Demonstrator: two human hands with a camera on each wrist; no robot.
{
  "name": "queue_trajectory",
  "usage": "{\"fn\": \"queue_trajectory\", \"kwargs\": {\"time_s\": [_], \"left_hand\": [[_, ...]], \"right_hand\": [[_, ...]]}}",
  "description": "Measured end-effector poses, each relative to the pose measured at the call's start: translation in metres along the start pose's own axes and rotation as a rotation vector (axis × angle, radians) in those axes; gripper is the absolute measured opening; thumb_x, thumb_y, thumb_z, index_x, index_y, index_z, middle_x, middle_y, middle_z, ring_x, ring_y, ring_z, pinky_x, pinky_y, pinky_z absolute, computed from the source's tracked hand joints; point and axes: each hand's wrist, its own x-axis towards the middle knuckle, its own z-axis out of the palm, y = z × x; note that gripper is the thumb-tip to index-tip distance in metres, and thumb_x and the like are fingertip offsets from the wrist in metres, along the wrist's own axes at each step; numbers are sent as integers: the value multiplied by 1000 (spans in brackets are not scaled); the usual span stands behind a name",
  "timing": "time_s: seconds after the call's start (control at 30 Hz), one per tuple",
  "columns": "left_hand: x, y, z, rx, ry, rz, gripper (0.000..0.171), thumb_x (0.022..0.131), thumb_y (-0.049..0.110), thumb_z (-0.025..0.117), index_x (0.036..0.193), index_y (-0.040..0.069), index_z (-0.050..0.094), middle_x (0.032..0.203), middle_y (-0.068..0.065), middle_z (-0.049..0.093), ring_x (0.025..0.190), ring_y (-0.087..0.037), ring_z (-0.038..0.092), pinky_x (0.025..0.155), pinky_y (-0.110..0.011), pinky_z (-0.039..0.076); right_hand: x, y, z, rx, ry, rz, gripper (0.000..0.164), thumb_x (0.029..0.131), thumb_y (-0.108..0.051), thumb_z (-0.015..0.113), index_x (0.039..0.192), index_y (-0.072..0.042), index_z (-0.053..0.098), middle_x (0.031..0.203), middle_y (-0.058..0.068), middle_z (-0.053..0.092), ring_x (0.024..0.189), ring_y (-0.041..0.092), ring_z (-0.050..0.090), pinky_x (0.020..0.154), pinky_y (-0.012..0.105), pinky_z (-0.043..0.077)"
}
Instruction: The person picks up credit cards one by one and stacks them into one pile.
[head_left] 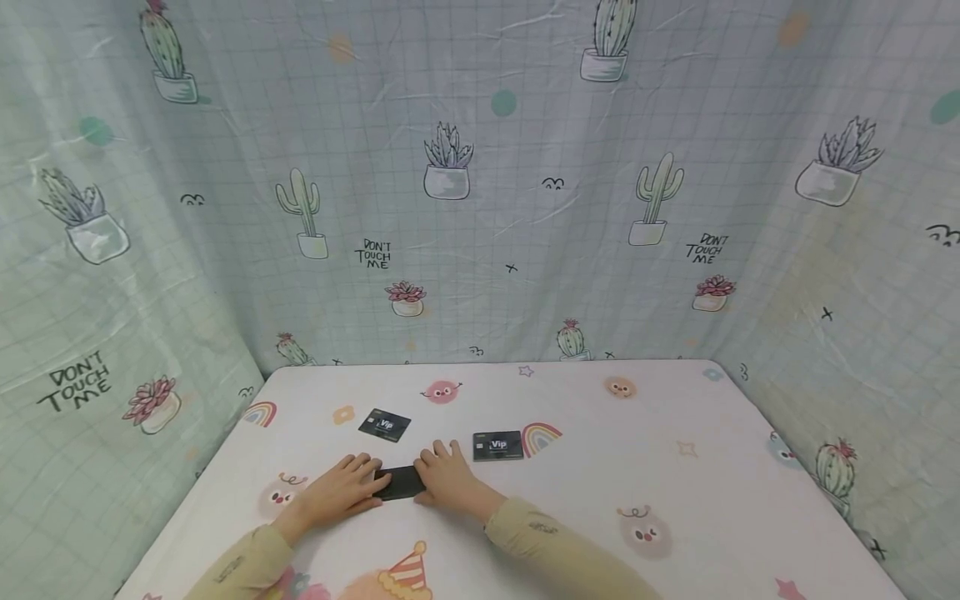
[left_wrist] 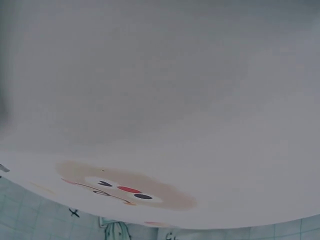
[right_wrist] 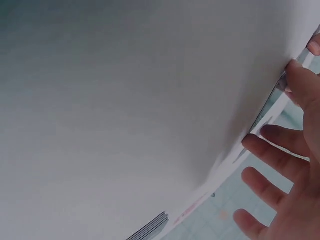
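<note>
A plain black card [head_left: 401, 482] lies low over the table between both hands. My left hand [head_left: 341, 492] pinches its left end, with the thumb along the near edge. At the other end my right hand [head_left: 447, 479] grips it between thumb and fingers. In the right wrist view the right hand [right_wrist: 295, 165] shows at the right side, its thumb and a finger at the edges of the thin card [right_wrist: 265, 107]. The left wrist view shows no hand. A black Vip card [head_left: 385, 425] lies beyond the left hand, and another Vip card [head_left: 498, 445] right of the right hand.
The white tablecloth [head_left: 585, 492] is printed with cartoon faces, stars and rainbows. A curtain [head_left: 480, 225] with cactus drawings hangs behind the table and along both sides. The right wrist view shows a stack of cards [right_wrist: 150, 227] edge-on at the bottom.
</note>
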Motion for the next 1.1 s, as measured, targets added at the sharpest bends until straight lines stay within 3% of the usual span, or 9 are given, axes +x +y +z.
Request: {"fn": "queue_trajectory", "kwargs": {"time_s": [0.2, 0.43, 1.1], "left_hand": [[3, -1, 2, 36, -1, 26, 43, 89, 49, 43, 115, 19, 56, 109, -5, 54, 101, -20, 48, 87, -39, 40], [5, 0, -1, 47, -33, -7, 56, 88, 54, 40, 120, 10, 53, 110, -6, 54, 103, -21, 49, 90, -40, 42], [9, -2, 8, 85, 44, 9, 55, 86, 56, 40, 111, 9, 55, 107, -4, 51, 97, -19, 46, 84, -37, 42]], "right_hand": [[5, -2, 0, -53, 21, -18, 55, 76, -62, 49, 112, -21, 56, 109, -7, 54, 103, 14, 44, 91, 39, 39], [9, -1, 0, -78, -16, 13, 60, 72, -67, 49, 110, -21, 56, 108, -4, 53, 103, 15, 43, 92, 38, 38], [14, 7, -2, 85, -102, 20, 60, 71, -62, 56, 112, -18, 51, 108, 0, 51, 103, 17, 42, 93, 43, 37]]}}
